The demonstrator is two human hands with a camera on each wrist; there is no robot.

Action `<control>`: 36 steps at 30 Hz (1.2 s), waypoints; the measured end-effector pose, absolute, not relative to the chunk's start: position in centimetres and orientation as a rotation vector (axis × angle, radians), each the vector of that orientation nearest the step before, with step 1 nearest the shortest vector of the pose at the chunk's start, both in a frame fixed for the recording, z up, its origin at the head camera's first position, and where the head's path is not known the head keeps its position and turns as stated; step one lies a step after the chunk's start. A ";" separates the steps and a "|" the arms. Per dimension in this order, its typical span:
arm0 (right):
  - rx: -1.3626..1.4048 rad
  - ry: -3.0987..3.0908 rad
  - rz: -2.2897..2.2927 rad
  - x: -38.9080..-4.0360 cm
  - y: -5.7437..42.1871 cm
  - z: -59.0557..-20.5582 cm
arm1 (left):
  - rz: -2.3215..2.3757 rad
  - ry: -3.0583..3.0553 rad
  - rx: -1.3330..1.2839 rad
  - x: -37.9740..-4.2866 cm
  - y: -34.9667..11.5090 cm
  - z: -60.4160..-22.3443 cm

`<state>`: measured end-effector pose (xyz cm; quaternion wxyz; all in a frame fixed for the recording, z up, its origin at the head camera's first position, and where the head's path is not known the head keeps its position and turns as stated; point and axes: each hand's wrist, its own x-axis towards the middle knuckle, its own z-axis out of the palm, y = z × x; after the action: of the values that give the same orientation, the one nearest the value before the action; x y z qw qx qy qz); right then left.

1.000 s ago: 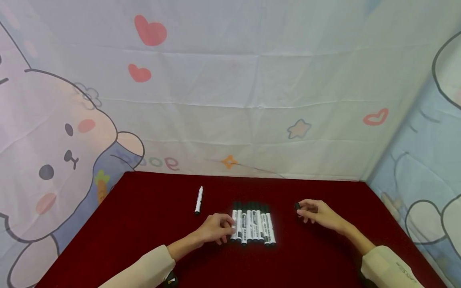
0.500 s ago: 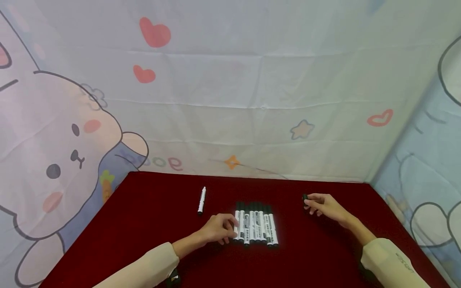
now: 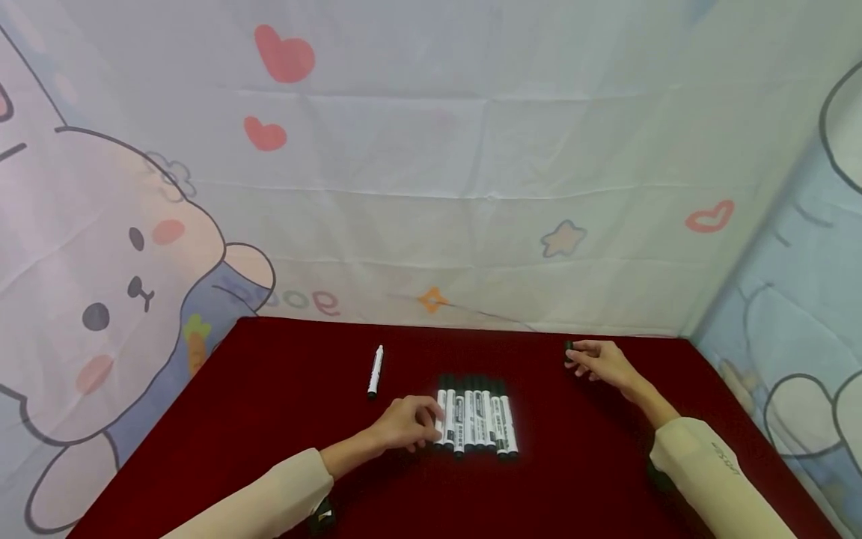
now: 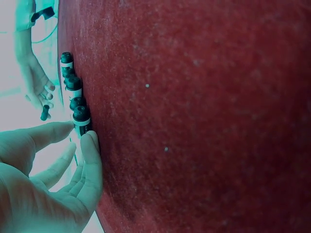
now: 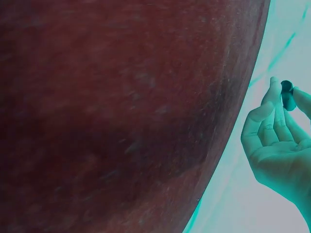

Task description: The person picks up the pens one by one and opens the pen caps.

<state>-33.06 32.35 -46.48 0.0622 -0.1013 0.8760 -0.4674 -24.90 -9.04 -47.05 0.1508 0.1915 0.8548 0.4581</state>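
A row of several white markers (image 3: 469, 419) with black caps lies side by side on the dark red cloth. My left hand (image 3: 406, 423) is at the left end of this row, its fingertips pinching the sides of the outermost marker (image 4: 81, 116) in the left wrist view. Farther right, above the cloth, my right hand (image 3: 604, 362) pinches a small black marker cap (image 5: 288, 97) between thumb and fingers. A single uncapped marker (image 3: 375, 372) lies apart at the back left, white tip pointing away and black end toward me.
The red cloth (image 3: 289, 404) covers a table whose far edge meets a printed fabric backdrop (image 3: 404, 150). Fabric also hangs along the right side. A black band shows below the left sleeve (image 3: 289, 483).
My right hand has moved away from me and slightly right, carrying the cap. My left hand stays at the left end of the row. The head view has shifted slightly.
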 end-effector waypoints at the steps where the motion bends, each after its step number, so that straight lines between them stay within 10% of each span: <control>1: -0.294 2.652 -1.407 -33.2 32.3 -46.5 | 1.312 2.458 0.548 -24.9 -9.0 -47.1; 36: -0.188 2.766 -1.140 -33.5 29.5 -47.9 | 1.271 2.472 0.475 -24.7 -7.9 -47.0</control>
<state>-33.48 29.53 -47.89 0.0718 -0.0627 0.9204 -0.3792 -24.71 -7.89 -46.98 0.1599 0.1663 0.8653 0.4450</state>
